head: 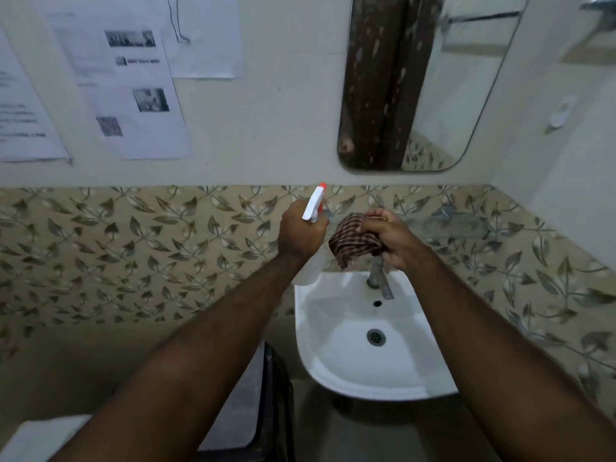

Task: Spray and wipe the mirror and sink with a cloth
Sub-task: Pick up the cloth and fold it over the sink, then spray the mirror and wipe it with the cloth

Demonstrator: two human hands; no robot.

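My left hand (300,231) grips a white spray bottle (315,208) with a red nozzle tip, held above the left back corner of the white sink (320,355). The nozzle points up toward the wall below the mirror (443,95). My right hand (391,238) is closed on a bunched brown checked cloth (351,241), held just above the metal tap (378,278). The mirror hangs on the wall above the sink and reflects a dark wooden door frame.
Printed paper sheets (126,88) are stuck to the wall at the left. Leaf-patterned tiles (150,248) run behind the sink. A dark stool or stand (276,395) sits left of the sink, with a white surface (43,438) at the bottom left corner.
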